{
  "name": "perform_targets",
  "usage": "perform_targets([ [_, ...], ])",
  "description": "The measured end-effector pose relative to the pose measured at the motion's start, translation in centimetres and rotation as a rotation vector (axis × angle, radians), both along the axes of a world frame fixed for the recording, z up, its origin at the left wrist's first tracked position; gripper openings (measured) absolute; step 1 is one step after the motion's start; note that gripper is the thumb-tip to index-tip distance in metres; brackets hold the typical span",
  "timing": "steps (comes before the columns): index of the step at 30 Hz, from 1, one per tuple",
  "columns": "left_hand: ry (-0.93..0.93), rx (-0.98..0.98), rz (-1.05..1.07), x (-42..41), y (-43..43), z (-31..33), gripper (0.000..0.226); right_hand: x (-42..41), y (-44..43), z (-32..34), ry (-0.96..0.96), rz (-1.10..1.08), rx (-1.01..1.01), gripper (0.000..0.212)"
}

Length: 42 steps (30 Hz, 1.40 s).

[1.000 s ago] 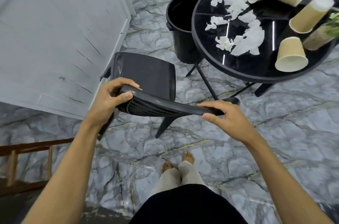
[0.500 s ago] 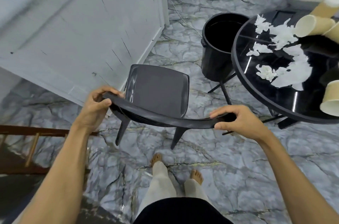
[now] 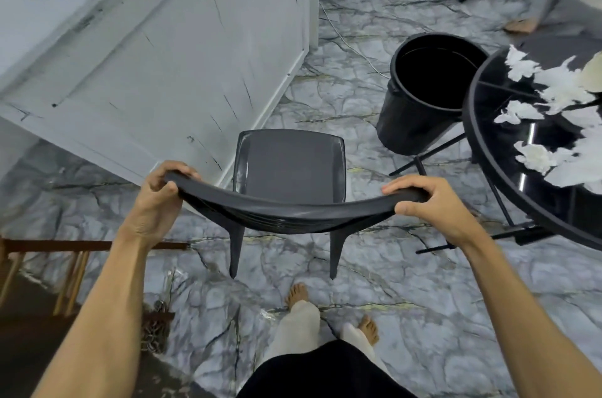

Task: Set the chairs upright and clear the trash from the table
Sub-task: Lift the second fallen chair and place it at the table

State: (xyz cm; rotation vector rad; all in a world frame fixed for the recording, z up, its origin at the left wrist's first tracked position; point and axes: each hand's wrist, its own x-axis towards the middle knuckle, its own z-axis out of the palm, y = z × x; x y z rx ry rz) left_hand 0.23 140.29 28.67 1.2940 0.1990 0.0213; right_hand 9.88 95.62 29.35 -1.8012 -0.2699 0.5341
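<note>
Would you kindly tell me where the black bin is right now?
In the head view the black bin stands on the floor at upper right, close beside the left edge of the round table and beyond the chair.

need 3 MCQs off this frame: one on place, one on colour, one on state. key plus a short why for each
1. Where is the bin relative to the table?
A. On top of it
B. On the floor right beside it
C. Across the room from it

2. What colour are the paper scraps on the table?
A. White
B. Blue
C. Brown

3. How is the chair positioned?
A. Lying on its side
B. Upside down
C. Upright, seat facing up

Key:
1 B: the bin stands on the floor, close to the table's rim.
2 A: the scraps show white against the black tabletop.
3 C: the seat faces up and the legs point down, while the left hand and right hand grip the backrest.
</note>
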Motion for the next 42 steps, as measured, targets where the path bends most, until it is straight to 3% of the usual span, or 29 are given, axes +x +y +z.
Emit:
perform_targets([
  [9, 0.025, 0.064, -0.064, 0.7, 3.4, -0.5, 0.052, 1.7, 4.3, -1.4, 0.023, -0.109, 0.221, 0.078],
  [13, 0.01, 0.046, -0.036, 0.9, 4.4, -0.7, 0.063, 2.1, 6.1, -1.5, 0.034, -0.132, 0.289, 0.06],
  [16, 0.003, 0.065, 0.008, 1.3, 4.5, -0.5, 0.09, 2.5, 7.0, -1.9, 0.058, -0.189, 0.334, 0.054],
  [23, 0.01, 0.06, 0.054, 2.5, 4.1, 0.2, 0.051, 4.6, 7.4, -1.0, 0.071, -0.213, 0.443, 0.057],
  [26, -0.002, 0.039, 0.049, 3.4, 3.5, 0.5, 0.05, 5.2, 6.9, -0.5, 0.083, -0.202, 0.487, 0.061],
  [30, 0.001, 0.03, 0.023, 4.8, 2.5, 0.9, 0.053, 5.2, 5.3, -0.1, 0.09, -0.215, 0.516, 0.051],
  [33, 0.003, 0.036, -0.02, 6.4, 1.2, 1.3, 0.051, 5.3, 3.6, 0.2, 0.082, -0.265, 0.509, 0.041],
  [37, -0.001, 0.043, -0.096, 9.5, -1.1, 2.0, 0.049, 5.2, 0.7, 0.8, 0.059, -0.362, 0.488, 0.047],
  [42, 0.011, 0.052, -0.214, 14.4, -3.7, 2.4, 0.05, 4.3, -2.0, 1.4, 0.037, -0.486, 0.483, 0.038],
])
